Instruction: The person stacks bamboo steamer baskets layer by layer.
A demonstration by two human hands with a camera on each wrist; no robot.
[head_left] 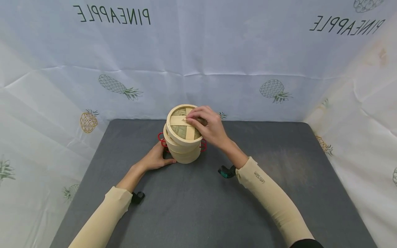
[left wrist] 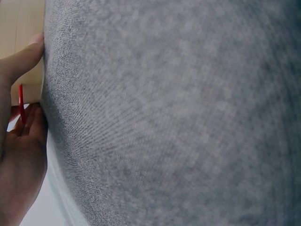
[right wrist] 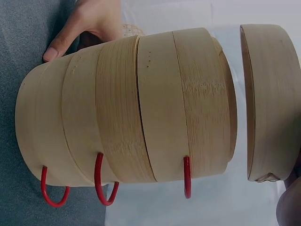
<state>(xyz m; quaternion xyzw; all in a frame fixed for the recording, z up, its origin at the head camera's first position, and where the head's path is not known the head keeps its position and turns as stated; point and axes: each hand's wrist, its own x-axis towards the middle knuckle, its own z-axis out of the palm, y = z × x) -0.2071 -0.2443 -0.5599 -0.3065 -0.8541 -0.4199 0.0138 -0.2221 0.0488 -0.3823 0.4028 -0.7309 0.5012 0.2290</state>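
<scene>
A stack of bamboo steamer baskets (head_left: 185,156) stands upright on the table, with red ring handles (head_left: 203,145) on its sides. Low on the stack, my left hand (head_left: 155,157) holds the bottom basket from the left, thumb in front and fingers behind. That thumb (left wrist: 26,59) lies against the pale bamboo wall in the left wrist view. With my right hand (head_left: 211,126) I pinch the top of the woven steamer lid (head_left: 177,121). In the right wrist view the lid (right wrist: 273,103) hangs above the top basket, with a gap between them. The inside of the baskets is hidden.
The dark grey table (head_left: 198,213) extends around the stack on all sides. Close behind its back edge hangs a white curtain (head_left: 198,44) printed with pineapples. A black wrist strap (head_left: 227,171) juts out under the right forearm.
</scene>
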